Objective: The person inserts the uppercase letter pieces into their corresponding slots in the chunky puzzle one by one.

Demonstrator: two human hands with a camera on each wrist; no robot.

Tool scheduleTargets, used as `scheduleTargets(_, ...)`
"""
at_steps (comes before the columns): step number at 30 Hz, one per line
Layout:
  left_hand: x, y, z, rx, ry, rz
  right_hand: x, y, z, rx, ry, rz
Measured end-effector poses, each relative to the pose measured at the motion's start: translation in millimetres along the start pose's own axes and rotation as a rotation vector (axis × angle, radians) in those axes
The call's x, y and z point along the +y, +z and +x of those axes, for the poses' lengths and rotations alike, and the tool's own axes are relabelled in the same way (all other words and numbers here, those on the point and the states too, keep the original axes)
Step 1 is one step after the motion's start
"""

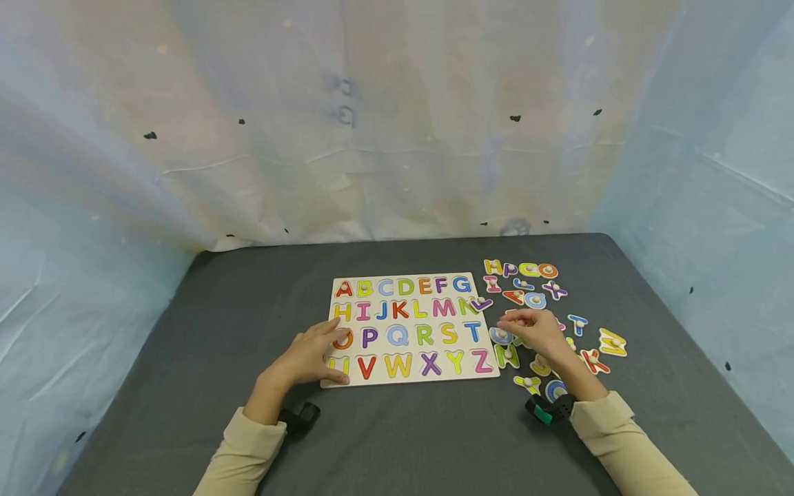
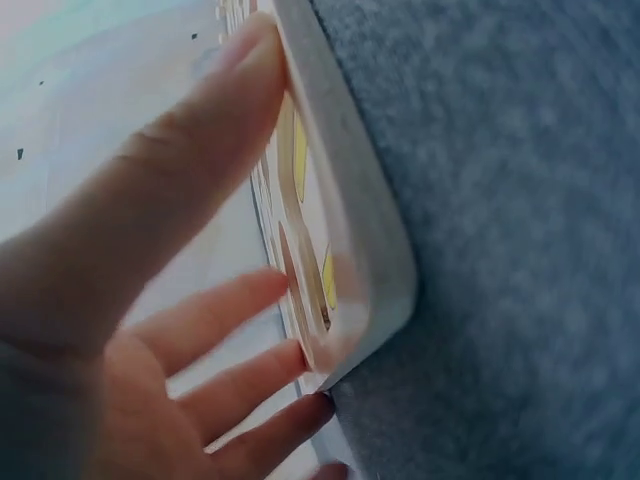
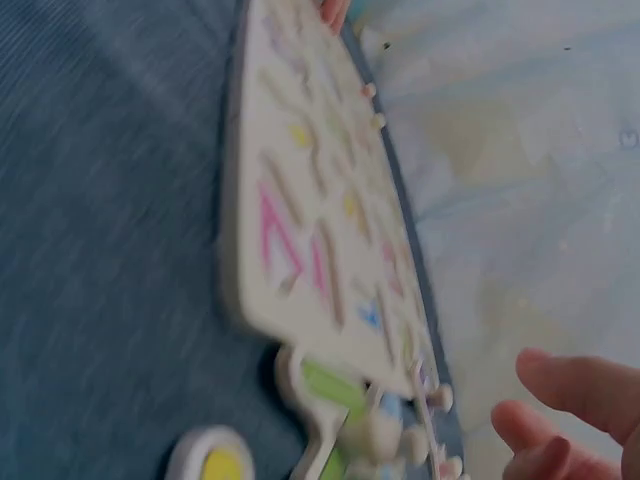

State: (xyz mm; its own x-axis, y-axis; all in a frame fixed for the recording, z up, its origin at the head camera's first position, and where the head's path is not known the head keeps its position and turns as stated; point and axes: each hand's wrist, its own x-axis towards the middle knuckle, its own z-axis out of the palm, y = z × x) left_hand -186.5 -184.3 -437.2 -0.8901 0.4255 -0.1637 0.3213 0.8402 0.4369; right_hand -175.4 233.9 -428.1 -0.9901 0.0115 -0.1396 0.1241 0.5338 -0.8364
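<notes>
The board (image 1: 382,344) lies on the table (image 1: 422,441); left hand (image 1: 310,353) at its left end, loose letters (image 1: 535,300) and right hand (image 1: 537,333) at its right.

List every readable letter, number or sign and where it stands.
"ABCDEFG": puzzle board, top row
"HIJKLMN": second row
"OPQRST": third row, O partly covered
"UVWXYZ": bottom row, U partly covered
"T": blue piece
"X": purple piece
"K": red piece
"I": pink piece
"H": yellow-orange piece
Other pieces: uncertain, small or overlapped
Back sheet marks: too blurred

At near left, the left hand (image 1: 307,355) is partly hiding the alphabet board's (image 1: 382,337) U slot (image 1: 345,364). The right hand (image 1: 536,332) is covering loose letter pieces (image 1: 540,366) and, in the right wrist view, running off the right edge; the board is appearing blurred there.
</notes>
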Motion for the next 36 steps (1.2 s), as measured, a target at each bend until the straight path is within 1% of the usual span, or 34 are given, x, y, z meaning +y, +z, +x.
scheduleTargets(5, -0.9, -3.2, -2.7, -0.023, -0.065, -0.023, 7, 0, 6, -0.017, -0.042, -0.053)
scheduleTargets(11, -1.4, -3.7, -4.8, -0.034, -0.094, -0.006, 8, 4, 27, -0.015, -0.1, -0.142)
scheduleTargets(15, -0.1, -3.1, -4.1, -0.042, -0.09, -0.018, 8, 7, 43, 0.021, -0.092, -0.16)
scheduleTargets(18, 1.0, -2.3, -3.1, -0.046, -0.075, -0.014, 10, 10, 53, 0.055, -0.06, -0.147)
scheduleTargets(22, 2.1, -0.8, -2.2, -0.045, -0.069, -0.003, 11, 13, 61, 0.054, -0.03, -0.118)
scheduleTargets(25, 2.5, 0.2, -1.6, -0.041, -0.071, -0.001, 12, 16, 66, 0.05, -0.034, -0.125)
scheduleTargets(32, 2.9, 0.8, -0.6, -0.032, -0.067, 0.004, 11, 18, 71, 0.086, -0.023, -0.165)
scheduleTargets(36, 3.3, -0.3, -1.1, -0.031, -0.075, 0.005, 9, 18, 72, 0.089, -0.046, -0.189)
